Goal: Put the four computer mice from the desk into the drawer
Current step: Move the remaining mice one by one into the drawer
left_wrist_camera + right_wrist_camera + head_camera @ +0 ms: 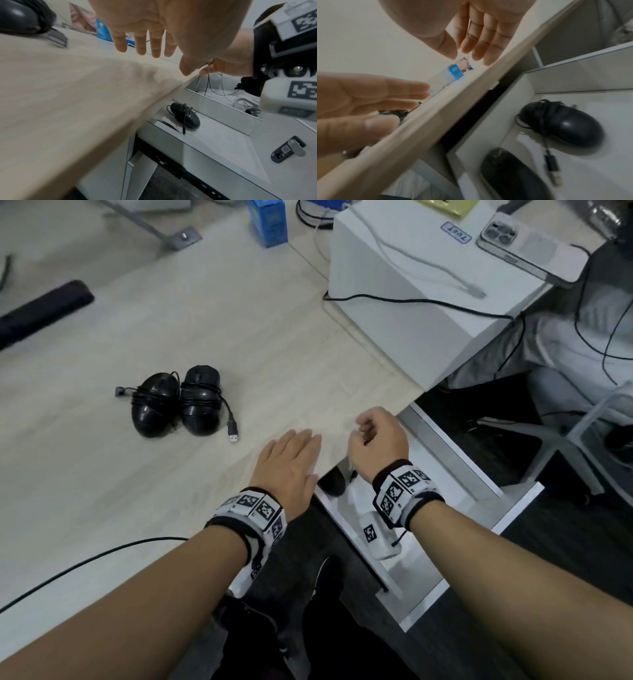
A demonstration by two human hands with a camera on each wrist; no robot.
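Observation:
Two black computer mice with cords wound round them lie side by side on the pale wooden desk [239, 344]: one mouse [156, 405] on the left, the other mouse [200, 400] on the right. The white drawer [455, 453] stands pulled out under the desk's right edge. Two more mice lie inside it, a far one [563, 123] and a near one [513, 175]; the head view shows only part of one [332, 482]. My left hand [291, 460] hovers flat over the desk edge, fingers straight. Beside it, above the drawer, my right hand [375, 436] is loosely curled and holds nothing.
A white box [411, 313] with a phone [531, 251] and cables on it sits at the desk's back right. A blue carton [269, 222] and a black bar [41, 309] lie farther back. A loose USB plug [233, 436] trails from the right mouse.

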